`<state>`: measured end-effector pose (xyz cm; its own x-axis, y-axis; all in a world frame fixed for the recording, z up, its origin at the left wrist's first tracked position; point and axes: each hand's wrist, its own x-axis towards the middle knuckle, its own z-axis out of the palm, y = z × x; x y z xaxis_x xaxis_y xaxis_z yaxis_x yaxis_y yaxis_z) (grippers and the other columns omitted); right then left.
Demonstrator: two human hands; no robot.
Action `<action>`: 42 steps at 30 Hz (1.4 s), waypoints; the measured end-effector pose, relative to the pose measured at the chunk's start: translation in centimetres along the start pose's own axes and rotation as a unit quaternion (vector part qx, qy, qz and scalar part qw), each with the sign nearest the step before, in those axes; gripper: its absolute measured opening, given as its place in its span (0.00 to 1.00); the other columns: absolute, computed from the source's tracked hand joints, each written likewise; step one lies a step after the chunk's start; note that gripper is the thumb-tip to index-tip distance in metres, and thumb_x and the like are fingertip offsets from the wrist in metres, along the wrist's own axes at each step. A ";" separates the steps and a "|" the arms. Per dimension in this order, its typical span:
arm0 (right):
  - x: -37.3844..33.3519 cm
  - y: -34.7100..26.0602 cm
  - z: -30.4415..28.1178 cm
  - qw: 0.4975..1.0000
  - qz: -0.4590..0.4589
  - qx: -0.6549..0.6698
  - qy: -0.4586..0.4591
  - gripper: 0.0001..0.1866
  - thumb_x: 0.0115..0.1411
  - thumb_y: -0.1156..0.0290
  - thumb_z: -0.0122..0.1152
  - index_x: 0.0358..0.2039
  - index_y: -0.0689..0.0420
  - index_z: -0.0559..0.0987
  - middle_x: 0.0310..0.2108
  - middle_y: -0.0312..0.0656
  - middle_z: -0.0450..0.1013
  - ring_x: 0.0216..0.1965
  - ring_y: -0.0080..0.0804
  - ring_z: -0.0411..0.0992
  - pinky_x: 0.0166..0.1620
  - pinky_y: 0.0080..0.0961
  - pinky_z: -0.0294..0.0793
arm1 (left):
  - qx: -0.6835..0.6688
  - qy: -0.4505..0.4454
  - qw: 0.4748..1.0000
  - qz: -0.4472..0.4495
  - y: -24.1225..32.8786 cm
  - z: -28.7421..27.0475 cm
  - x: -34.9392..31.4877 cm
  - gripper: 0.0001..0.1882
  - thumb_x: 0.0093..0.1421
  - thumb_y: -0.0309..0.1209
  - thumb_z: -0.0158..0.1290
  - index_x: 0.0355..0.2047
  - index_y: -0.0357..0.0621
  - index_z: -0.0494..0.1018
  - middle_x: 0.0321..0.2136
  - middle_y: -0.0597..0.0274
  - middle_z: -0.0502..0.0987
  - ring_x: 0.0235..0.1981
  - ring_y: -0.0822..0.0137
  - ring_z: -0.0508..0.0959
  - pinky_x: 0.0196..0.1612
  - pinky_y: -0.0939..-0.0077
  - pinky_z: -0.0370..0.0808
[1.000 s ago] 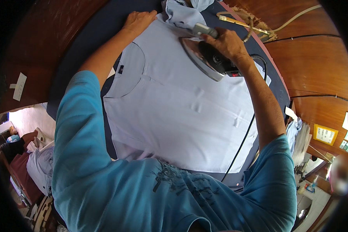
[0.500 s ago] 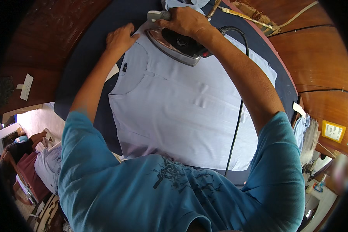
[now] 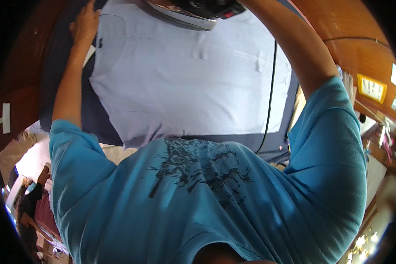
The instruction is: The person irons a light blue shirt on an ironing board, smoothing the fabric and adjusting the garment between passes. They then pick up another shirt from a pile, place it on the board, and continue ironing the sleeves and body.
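A pale blue-grey shirt [image 3: 163, 83] lies spread on a dark padded ironing surface [image 3: 59, 70], its neckline toward the left. At the far left edge of the shirt is my left hand [image 3: 86, 24], fingers stretched out and thumb at the cloth, holding nothing I can see. An electric iron [image 3: 189, 15] with a shiny soleplate and black body rests at the shirt's far side, partly cut off by the top edge. My right forearm reaches up toward it, but my right hand lies beyond the picture. A black cord [image 3: 272, 88] runs over the shirt.
Brown wooden panelling [image 3: 361, 26] stands to the right, bearing a yellow-bordered paper [image 3: 372, 88]. At the left, a dark wooden panel holds a white slip [image 3: 6, 118]. Cluttered items and some fabric show at the lower left. My blue printed T-shirt fills the lower part.
The whole view has tipped toward my body, so the shirt, iron and hands sit higher in the picture. My right hand has left the view. The left hand stays by the shirt's edge.
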<state>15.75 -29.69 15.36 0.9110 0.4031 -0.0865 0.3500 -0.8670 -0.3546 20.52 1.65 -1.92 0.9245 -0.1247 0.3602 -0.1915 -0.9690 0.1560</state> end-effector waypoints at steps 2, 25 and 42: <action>-6.2 1.0 -1.2 0.998 0.055 -0.004 0.006 0.23 0.44 0.56 0.64 0.33 0.62 0.76 0.28 0.54 0.75 0.32 0.45 0.74 0.36 0.35 0.71 | -0.009 0.049 0.996 0.073 4.2 -1.0 -2.3 0.22 0.60 0.39 0.47 0.55 0.56 0.63 0.49 0.59 0.71 0.49 0.59 0.71 0.49 0.59 0.65; -23.1 -3.9 6.9 0.976 -0.007 0.126 -0.179 0.24 0.48 0.56 0.60 0.41 0.60 0.72 0.26 0.55 0.74 0.29 0.53 0.74 0.35 0.40 0.73 | -0.105 -0.119 0.982 0.106 13.9 -13.0 -30.7 0.19 0.49 0.43 0.55 0.39 0.48 0.71 0.41 0.66 0.72 0.45 0.60 0.70 0.52 0.54 0.57; -22.6 -8.9 9.0 0.975 0.018 0.152 -0.159 0.23 0.49 0.59 0.59 0.41 0.63 0.70 0.29 0.57 0.74 0.33 0.52 0.74 0.38 0.39 0.72 | -0.019 0.008 0.956 -0.292 7.8 -10.2 -29.4 0.14 0.58 0.36 0.48 0.44 0.52 0.69 0.31 0.66 0.76 0.35 0.61 0.75 0.44 0.60 0.64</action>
<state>-9.92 -28.49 12.08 0.7906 0.4870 -0.3711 0.1954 -0.7750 -0.6010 -11.48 -0.11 -1.93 0.8718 0.4398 0.2157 0.3442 -0.8634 0.3689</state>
